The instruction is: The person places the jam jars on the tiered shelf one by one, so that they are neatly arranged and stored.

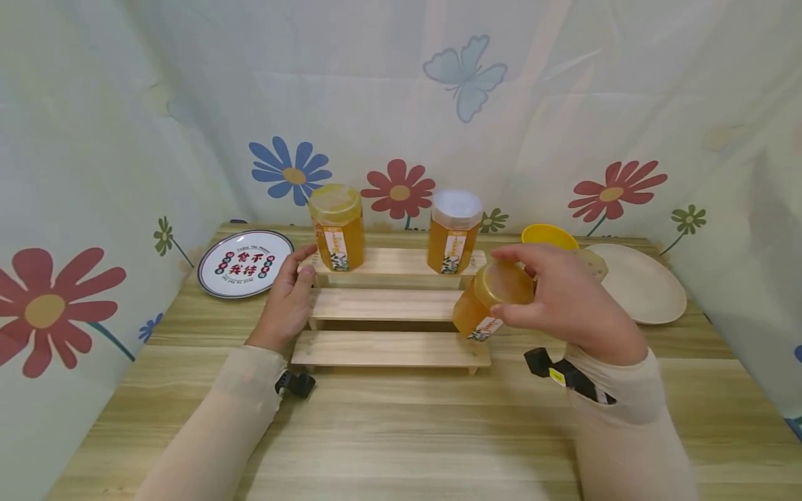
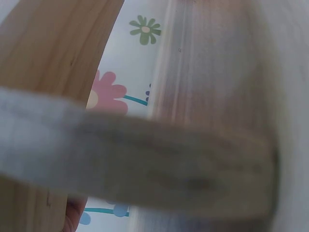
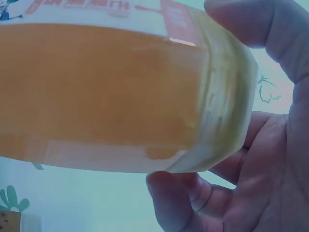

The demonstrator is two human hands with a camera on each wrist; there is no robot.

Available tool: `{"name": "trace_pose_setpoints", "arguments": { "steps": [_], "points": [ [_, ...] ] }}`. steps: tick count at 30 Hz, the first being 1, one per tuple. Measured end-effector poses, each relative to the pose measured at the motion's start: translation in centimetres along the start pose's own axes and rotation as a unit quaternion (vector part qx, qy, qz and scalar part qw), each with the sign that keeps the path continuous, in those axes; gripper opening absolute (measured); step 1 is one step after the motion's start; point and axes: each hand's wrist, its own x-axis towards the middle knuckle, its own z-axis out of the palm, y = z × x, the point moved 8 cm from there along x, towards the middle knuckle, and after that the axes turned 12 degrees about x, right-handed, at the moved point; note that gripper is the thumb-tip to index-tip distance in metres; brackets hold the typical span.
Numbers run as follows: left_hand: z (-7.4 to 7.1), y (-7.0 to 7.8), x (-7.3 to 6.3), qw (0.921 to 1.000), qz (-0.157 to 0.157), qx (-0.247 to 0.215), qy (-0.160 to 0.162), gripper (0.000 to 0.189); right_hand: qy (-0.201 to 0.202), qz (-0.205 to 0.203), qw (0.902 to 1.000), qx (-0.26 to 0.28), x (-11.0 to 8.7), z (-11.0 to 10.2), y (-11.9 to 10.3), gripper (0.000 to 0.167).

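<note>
A three-tier wooden rack (image 1: pixel 385 303) stands on the table. My left hand (image 1: pixel 285 306) holds the left end of its top shelf, thumb in front; a fingertip (image 2: pixel 73 212) shows by a board edge in the left wrist view. Pinched around the lid by my right hand (image 1: pixel 564 296), a honey jar (image 1: pixel 479 309) with a yellow lid tilts over the rack's right end. The right wrist view shows this jar (image 3: pixel 106 87) between thumb and fingers. On the top shelf, a yellow-lidded honey jar (image 1: pixel 338 233) stands at left and a white-lidded one (image 1: pixel 452 240) at right.
A white plate (image 1: pixel 216 254) with printed characters lies left of the rack. At the right are a beige plate (image 1: pixel 651 285), a yellow bowl (image 1: pixel 548 235) and a speckled tan item (image 1: pixel 594 264) partly behind my right hand. A flowered curtain (image 1: pixel 363 90) hangs behind the table.
</note>
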Motion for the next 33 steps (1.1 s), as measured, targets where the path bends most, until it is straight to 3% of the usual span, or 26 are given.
{"name": "trace_pose_setpoints", "arguments": {
  "steps": [10,23,33],
  "points": [
    [0.0,0.0,-0.1,1.0000,0.001,-0.003,0.000,0.049,0.000,0.005,1.0000,0.009,0.8,1.0,0.0,0.071],
    [0.0,-0.1,-0.1,1.0000,0.001,0.005,0.001,0.049,0.016,0.057,0.9975,0.039,1.0,0.9,0.9,0.073],
    [0.1,-0.3,0.0,1.0000,0.008,-0.001,0.003,0.049,-0.036,0.060,0.9945,0.077,0.8,1.1,1.9,0.076]
  ]
}}
